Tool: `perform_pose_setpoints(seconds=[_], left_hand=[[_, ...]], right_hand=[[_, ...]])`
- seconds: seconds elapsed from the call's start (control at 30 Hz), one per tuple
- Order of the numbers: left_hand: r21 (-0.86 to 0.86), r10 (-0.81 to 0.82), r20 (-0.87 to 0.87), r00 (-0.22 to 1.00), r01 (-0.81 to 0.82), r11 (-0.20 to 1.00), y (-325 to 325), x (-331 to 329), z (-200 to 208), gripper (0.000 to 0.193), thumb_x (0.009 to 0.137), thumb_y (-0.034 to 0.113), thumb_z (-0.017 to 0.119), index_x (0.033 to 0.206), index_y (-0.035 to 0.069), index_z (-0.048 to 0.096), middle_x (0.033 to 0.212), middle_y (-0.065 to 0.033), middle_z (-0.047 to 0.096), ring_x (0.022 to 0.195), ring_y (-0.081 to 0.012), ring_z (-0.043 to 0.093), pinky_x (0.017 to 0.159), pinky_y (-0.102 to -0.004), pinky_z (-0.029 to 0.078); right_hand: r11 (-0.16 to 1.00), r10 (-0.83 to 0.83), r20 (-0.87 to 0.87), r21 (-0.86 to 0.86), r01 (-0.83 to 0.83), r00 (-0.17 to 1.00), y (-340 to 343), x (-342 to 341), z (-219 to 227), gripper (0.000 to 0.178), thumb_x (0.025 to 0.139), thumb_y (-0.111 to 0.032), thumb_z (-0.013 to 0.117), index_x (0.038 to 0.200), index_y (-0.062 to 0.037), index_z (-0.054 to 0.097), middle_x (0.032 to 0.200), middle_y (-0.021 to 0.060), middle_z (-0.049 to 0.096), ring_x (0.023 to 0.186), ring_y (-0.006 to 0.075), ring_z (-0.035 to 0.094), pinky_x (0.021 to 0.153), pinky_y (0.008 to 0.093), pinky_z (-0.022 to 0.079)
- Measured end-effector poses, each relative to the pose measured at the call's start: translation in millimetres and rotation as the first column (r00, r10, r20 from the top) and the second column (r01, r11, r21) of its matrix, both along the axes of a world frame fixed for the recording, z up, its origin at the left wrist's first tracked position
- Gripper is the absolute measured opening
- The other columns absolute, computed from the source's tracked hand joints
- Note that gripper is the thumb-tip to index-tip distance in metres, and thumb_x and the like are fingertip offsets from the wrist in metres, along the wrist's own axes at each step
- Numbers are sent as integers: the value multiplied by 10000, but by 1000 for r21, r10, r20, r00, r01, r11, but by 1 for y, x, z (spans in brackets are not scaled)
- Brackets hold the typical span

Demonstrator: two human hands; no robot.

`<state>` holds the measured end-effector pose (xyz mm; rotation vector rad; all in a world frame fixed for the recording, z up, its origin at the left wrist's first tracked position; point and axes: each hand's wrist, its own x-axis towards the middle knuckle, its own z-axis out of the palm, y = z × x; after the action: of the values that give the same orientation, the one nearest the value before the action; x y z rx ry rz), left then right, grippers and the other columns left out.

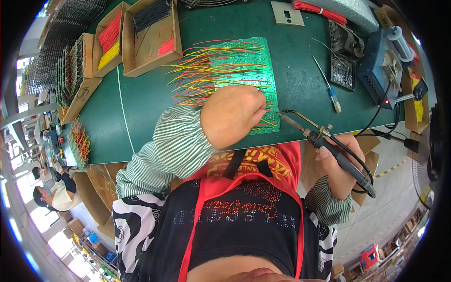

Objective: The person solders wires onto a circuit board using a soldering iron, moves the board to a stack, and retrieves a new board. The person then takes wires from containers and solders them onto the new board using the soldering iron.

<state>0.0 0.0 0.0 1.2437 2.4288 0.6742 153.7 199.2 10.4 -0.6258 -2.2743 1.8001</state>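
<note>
A green circuit board panel lies on the bench in front of me, with rows of red and yellow wires sticking out past its left side. My left hand is over the board's lower part, thumb and finger pinched on what looks like a red wire end near the right edge. My right hand grips a soldering iron with a thin curved feed tube beside its tip. The tip points left and is close to my left fingertips. Whether it touches the board cannot be made out.
Cardboard boxes of cut wires stand at the far left, with boards in a carton beside them. Right of the board lie a screwdriver, a dark tray and a blue soldering unit with cables. Another person sits far left.
</note>
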Motion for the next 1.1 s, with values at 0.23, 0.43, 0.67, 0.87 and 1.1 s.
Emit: perform_pose_setpoints(seconds=[0.23,0.43,0.67,0.87,1.1], left_hand=[[53,106,-99,989,-101,993,-41,6,20,101,772,122,611,745,27,588,695,-94,564,631,-261,564,573,-358,446],[78,147,93,985,-155,985,-69,33,11,100,772,118,627,781,23,597,684,-87,546,608,-221,545,544,-326,424],[-17,205,205,957,-206,978,-73,35,4,119,781,151,598,763,34,586,713,-97,560,669,-282,559,591,-377,440],[42,177,177,968,-187,982,-75,33,-2,114,773,136,618,776,24,599,690,-83,551,605,-233,540,548,-335,422],[40,166,157,973,-175,984,-75,32,-3,120,763,138,628,748,25,594,687,-85,564,625,-251,552,557,-348,429]], right_hand=[[999,-4,-30,41,5,1000,-6,11,0,215,666,-112,722,800,-8,590,690,34,602,607,89,543,573,229,440],[949,227,-114,251,-194,967,-24,9,6,208,642,-129,732,772,-55,587,666,49,612,557,157,582,546,260,459],[918,357,-78,216,-334,931,-44,-1,3,194,641,-103,719,778,-48,594,680,51,633,562,165,609,545,267,464],[921,351,-52,199,-334,935,-51,-5,2,183,634,-85,716,767,-40,599,666,46,627,556,157,606,542,257,460],[921,351,-64,203,-332,934,-53,-8,-1,175,631,-77,714,758,-41,599,650,45,618,545,153,595,534,248,452]])
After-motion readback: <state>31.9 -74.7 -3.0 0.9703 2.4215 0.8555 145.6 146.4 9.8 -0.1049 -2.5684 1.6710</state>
